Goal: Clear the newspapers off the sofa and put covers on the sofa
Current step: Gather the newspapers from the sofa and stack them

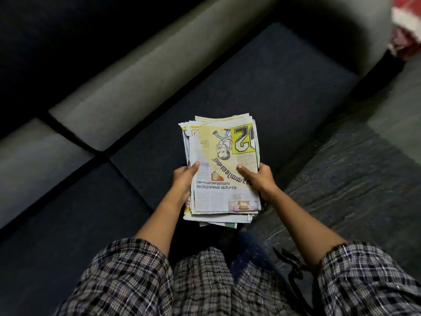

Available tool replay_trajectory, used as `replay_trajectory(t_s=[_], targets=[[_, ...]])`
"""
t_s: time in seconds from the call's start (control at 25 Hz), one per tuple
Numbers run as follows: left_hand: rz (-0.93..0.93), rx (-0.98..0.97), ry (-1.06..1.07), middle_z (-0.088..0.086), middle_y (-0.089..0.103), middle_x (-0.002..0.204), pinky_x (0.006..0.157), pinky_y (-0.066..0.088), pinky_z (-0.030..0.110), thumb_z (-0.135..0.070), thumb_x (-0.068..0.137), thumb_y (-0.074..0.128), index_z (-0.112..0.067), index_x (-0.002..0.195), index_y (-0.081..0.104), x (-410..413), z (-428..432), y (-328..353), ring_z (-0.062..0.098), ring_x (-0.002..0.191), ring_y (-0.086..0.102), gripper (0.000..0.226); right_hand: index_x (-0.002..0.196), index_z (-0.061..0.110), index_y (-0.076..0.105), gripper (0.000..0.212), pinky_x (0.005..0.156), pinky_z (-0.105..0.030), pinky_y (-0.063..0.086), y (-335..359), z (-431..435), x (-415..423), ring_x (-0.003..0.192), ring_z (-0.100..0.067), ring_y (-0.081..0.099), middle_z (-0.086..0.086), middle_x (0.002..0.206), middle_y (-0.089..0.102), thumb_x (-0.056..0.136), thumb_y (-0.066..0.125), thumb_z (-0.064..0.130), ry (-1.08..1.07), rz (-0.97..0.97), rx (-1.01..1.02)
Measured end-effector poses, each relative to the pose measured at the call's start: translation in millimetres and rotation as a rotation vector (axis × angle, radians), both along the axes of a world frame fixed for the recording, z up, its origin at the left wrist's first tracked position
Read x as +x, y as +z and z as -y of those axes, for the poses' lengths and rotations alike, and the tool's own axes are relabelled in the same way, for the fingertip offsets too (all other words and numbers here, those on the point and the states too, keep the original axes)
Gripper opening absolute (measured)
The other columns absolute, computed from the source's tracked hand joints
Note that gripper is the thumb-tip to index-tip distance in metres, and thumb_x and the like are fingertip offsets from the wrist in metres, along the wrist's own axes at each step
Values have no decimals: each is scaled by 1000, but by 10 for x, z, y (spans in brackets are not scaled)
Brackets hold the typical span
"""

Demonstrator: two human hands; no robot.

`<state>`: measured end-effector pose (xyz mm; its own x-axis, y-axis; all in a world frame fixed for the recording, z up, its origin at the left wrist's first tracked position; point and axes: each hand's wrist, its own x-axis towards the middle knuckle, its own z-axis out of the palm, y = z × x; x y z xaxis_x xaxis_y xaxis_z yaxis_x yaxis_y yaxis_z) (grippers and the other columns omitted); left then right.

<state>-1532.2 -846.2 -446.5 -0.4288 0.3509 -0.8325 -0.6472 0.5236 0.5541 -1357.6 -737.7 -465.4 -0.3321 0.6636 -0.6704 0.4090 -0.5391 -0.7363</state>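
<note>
Checked sleeves (136, 281) are seen nearest the head camera, with both bare forearms stretched forward from them. A stack of newspapers (225, 160) is held between the two hands over the front edge of the dark sofa seat (273, 87); whether its underside touches the cushion cannot be told. The stack's long axis runs away from the person toward the grey backrest (136, 76), and the print on the top sheet is turned upside down to the viewer, its head toward the person. The left edge is clasped in the grip of the left hand (183, 179), thumb laid on top, and the right edge likewise by the right hand (259, 179). Grey floor (364, 179) is shown at the right, and a blurred red and white cloth (405, 26) in the far corner.
</note>
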Motion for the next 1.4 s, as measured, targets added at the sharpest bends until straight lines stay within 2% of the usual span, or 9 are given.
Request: replay_trajectory(t_s=[0.16,0.32,0.48,0.6,0.72,0.88,1.04,1.2,1.4], targets=[[-23,97,-166,25,64,109,61,56,34,-12,91,58,7,107,55,471,-371,486,23,71,64,25,95,11,60,18,73,-34,56,506,-38,619,87,-24,66,-11,100,67,81,71,14,-212,-42,95],[-61,163,-398,23,66,105,62,56,34,-15,90,60,5,110,55,1296,-920,835,24,73,66,29,100,7,61,26,79,-40,55,821,-188,1568,88,-27,66,-15,103,68,78,73,14,-450,-66,149],[-92,238,-630,21,67,103,67,56,34,-16,90,59,7,111,57,2554,-1481,1047,25,74,65,31,107,1,61,38,77,-37,55,1054,-360,2852,85,-25,66,-17,103,68,75,76,14,-660,-66,214],[-54,291,-779,20,68,98,68,57,36,-17,89,61,7,111,56,3739,-1790,1171,29,77,66,33,109,1,59,45,78,-41,56,1256,-403,4037,86,-26,68,-16,102,69,72,79,19,-795,-17,244],[-26,347,-924,25,66,105,76,56,42,-18,86,65,8,113,55,4998,-1994,1317,35,85,66,39,112,1,56,54,78,-41,57,1433,-330,5256,88,-26,68,-15,103,68,70,80,24,-959,20,293],[27,402,-1073,20,67,95,66,58,37,-19,85,67,7,110,56,6244,-2166,1491,28,71,65,38,109,3,58,48,79,-42,56,1582,-188,6382,90,-28,68,-14,101,69,71,80,22,-1135,38,333],[78,393,-1234,14,65,82,48,56,28,-19,86,65,4,106,55,7295,-2452,1575,24,66,64,32,105,0,61,42,80,-48,56,1619,-217,7308,88,-30,69,-17,99,70,72,79,17,-1290,38,365],[86,396,-1352,13,64,81,50,57,29,-19,87,63,3,103,56,8224,-2984,1542,24,65,64,28,101,4,62,36,79,-47,56,1577,-551,8086,86,-28,69,-15,98,70,72,79,18,-1375,44,382],[109,389,-1477,13,63,76,42,54,25,-16,89,61,0,85,56,9433,-3945,1631,17,46,64,17,104,1,62,38,74,-42,58,1657,-1334,9105,86,-29,69,-16,99,70,73,78,17,-1508,44,412]])
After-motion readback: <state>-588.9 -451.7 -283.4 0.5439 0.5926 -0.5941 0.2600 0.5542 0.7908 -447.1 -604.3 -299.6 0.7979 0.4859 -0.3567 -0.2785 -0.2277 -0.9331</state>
